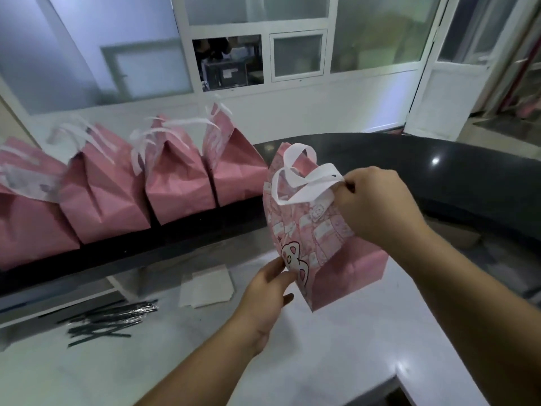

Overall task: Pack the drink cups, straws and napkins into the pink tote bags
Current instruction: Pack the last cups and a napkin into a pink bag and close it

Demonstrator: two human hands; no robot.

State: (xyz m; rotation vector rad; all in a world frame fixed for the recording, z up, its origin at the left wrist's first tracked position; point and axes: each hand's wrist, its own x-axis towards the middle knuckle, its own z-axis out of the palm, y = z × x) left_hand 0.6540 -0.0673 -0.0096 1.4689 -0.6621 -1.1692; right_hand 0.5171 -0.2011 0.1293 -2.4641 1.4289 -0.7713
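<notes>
Four pink bags (175, 183) stand in a row on the dark ledge (439, 171) at the left, tops folded shut, handles up. Below them on the white counter (336, 347) lie a loose pile of black straws (108, 317), too tangled to count, and a small stack of napkins (206, 285). No cups are visible. The left hand (268, 294) touches the lower corner of a fifth bag (310, 238) with straight fingers. The right hand (377, 203) pinches its white handle (304, 183), so the bag hangs tilted above the counter. With one strap held, it could swing or tip and spill whatever is inside.
</notes>
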